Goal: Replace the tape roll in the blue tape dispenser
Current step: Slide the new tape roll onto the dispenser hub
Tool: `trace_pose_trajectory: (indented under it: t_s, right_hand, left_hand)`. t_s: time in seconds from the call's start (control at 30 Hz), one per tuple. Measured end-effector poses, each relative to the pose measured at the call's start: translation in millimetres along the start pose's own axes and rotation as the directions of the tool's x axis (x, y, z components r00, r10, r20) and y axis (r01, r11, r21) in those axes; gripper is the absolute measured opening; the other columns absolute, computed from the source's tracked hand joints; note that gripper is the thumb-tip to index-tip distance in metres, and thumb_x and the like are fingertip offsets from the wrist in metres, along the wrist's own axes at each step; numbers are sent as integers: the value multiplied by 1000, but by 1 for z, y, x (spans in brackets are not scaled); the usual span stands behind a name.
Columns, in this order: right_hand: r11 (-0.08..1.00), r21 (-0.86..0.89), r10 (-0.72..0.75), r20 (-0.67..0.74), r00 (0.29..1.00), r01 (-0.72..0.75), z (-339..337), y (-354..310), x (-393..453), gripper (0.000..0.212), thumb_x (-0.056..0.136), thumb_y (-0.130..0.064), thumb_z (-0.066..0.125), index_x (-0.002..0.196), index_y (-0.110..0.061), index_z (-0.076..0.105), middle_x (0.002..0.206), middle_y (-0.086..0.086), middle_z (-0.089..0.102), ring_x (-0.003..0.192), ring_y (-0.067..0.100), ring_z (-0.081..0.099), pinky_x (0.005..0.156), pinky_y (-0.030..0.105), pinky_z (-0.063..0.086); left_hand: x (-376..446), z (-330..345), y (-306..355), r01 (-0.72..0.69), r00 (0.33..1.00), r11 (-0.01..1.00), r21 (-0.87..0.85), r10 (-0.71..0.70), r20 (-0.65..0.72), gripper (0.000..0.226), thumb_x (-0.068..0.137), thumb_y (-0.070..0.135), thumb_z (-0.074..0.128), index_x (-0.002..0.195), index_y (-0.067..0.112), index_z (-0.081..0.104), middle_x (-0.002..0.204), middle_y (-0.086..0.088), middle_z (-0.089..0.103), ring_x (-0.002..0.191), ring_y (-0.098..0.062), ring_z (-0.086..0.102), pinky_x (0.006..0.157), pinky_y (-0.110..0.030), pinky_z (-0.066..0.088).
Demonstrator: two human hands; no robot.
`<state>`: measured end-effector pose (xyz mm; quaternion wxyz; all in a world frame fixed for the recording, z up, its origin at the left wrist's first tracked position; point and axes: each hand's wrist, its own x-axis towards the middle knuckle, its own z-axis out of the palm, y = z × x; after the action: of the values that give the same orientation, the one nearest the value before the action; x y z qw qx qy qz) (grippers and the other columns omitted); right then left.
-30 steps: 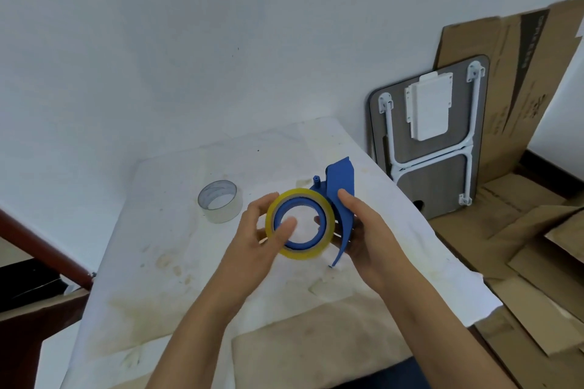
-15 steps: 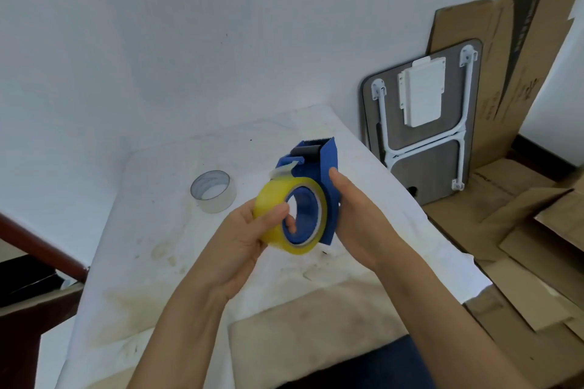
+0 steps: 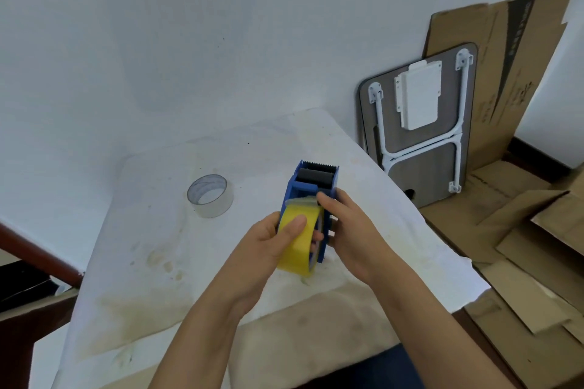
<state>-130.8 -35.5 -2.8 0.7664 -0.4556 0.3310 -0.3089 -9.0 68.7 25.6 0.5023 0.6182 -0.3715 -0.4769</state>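
We hold the blue tape dispenser (image 3: 311, 189) above the stained white table (image 3: 151, 246), our right hand (image 3: 350, 230) gripping its right side. Our left hand (image 3: 268, 243) clasps the yellow tape roll (image 3: 295, 243) seated in it, thumb pressed on top. A clear tape roll (image 3: 210, 196) lies well apart to the left.

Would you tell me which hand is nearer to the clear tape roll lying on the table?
Left. The left hand grips the yellow roll just right of the clear tape roll; the right hand holds the blue dispenser, farther away.
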Motion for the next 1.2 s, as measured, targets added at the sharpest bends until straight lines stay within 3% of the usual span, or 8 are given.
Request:
trace_pose_trajectory:
  t_s: [0.17, 0.23, 0.37, 0.63, 0.73, 0.83, 1.03, 1.2]
  right_hand:
    - [981, -154, -157, -246, 957, 121, -1, -1, 2, 31, 95, -33, 58, 126, -28, 56, 134, -9, 55, 122, 12, 54, 100, 37, 48]
    - [927, -318, -306, -330, 893, 200, 0, -2, 2, 17, 93, -31, 61, 110, -31, 63, 134, -12, 50, 127, 9, 48, 96, 22, 42]
    - [852, -457, -402, -256, 879, 256, 9, -7, -3, 9, 90, -36, 64, 92, -29, 71, 139, -14, 45, 123, 0, 42, 80, 6, 32]
    - [855, -462, -337, -149, 930, 236, 27, -14, -8, 6, 83, -42, 70, 81, -38, 67, 146, -17, 37, 137, 5, 30, 99, 25, 29]
    - [865, -442, -315, -111, 943, 237, 29, -16, -8, 3, 84, -36, 72, 84, -35, 70, 146, -18, 36, 136, 5, 31, 93, 17, 31]
    - [869, -425, -328, -108, 939, 255, 29, -17, -9, 7, 85, -27, 72, 80, -32, 69, 144, -16, 40, 133, 4, 37, 81, 7, 29]
    - [809, -463, -472, -145, 870, 362, 22, -13, -1, 5, 83, -25, 74, 79, -27, 71, 137, -15, 46, 129, 4, 45, 95, 15, 37]
    - [752, -506, -555, -138, 821, 423, 16, -13, 2, 8, 82, -23, 74, 77, -27, 70, 131, -13, 52, 126, 6, 51, 97, 19, 43]
  left_hand:
    - [0, 4, -8, -15, 993, 999, 50, 21, -120, 29, 97, 38, 54, 110, 17, 68, 94, 3, 80, 83, -8, 73, 73, -20, 56]
    - [-1, 5, -10, -32, 985, 992, 122, 52, -162, 29, 98, 42, 52, 111, 21, 65, 96, 8, 80, 87, -6, 73, 78, -23, 53]
    - [0, 4, -12, -66, 972, 977, 201, 109, -209, 28, 96, 48, 50, 110, 25, 60, 96, 14, 79, 98, -11, 71, 86, -30, 53]
    - [2, -1, -11, -104, 963, 967, 233, 156, -220, 27, 95, 51, 49, 108, 30, 58, 96, 20, 77, 98, -11, 71, 83, -26, 51]
    - [1, -2, -9, -121, 962, 964, 236, 173, -213, 24, 97, 47, 49, 111, 30, 60, 97, 18, 77, 98, -10, 71, 82, -25, 51]
    - [0, -3, -8, -124, 961, 965, 229, 175, -215, 20, 98, 45, 49, 109, 32, 60, 95, 19, 77, 93, -3, 71, 77, -20, 48]
    - [-5, 3, -3, -125, 968, 967, 220, 167, -186, 12, 101, 37, 47, 99, 30, 57, 76, 34, 70, 75, 16, 65, 60, -3, 46]
    - [-9, 2, 0, -133, 974, 984, 117, 152, -171, 30, 99, 37, 50, 109, 12, 64, 85, 10, 78, 77, -1, 72, 69, -14, 54]
